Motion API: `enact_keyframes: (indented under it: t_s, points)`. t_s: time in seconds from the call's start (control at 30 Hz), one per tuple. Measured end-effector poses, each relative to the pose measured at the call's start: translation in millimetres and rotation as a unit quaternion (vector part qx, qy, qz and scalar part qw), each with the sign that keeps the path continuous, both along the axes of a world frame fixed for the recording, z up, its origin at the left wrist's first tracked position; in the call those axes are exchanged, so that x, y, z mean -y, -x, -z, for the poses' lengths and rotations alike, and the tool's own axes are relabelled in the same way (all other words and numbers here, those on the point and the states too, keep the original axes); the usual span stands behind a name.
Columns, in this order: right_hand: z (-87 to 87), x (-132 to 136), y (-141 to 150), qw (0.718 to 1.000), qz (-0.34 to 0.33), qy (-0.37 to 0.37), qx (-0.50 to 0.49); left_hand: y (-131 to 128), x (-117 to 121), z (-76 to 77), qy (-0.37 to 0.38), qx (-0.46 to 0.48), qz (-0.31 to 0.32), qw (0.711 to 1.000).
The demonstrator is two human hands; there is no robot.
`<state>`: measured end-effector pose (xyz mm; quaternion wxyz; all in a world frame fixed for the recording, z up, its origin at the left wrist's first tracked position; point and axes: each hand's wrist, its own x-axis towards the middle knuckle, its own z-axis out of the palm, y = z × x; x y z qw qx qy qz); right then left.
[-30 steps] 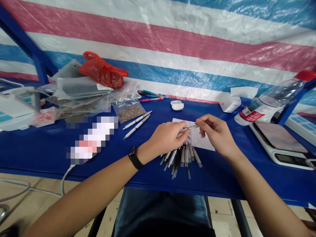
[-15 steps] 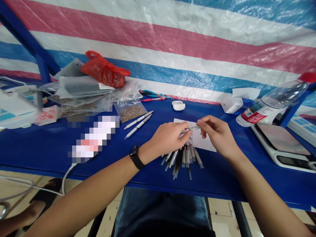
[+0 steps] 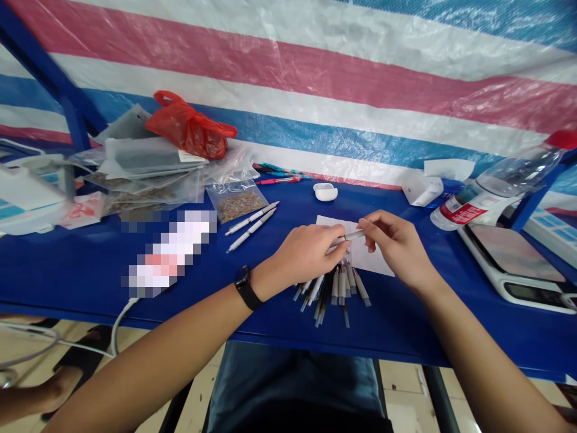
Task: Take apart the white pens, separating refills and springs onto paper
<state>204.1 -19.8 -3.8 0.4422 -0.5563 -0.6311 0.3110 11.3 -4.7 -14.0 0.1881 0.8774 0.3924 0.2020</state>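
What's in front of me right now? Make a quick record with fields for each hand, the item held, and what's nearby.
Left hand: on the pale pen barrel, black watch on wrist
Right hand: pinching the same barrel
Below hands: fanned pile of pens
Under barrel: white paper sheet
Nearby: two white pens; digital scale

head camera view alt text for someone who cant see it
The left hand and right hand hold a white pen above a pile of pen parts on a blue table. Paper lies under the hands; a digital scale sits at right.
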Motion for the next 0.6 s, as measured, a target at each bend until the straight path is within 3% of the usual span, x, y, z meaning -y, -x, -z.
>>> enact_keyframes:
  t_s: [0.6]
  points:
    - [1.4, -1.6, -1.3, 0.999, -0.023, -0.012, -0.034, 1.0, 0.0, 3.7, -0.012, 0.008, 0.014, 1.0]
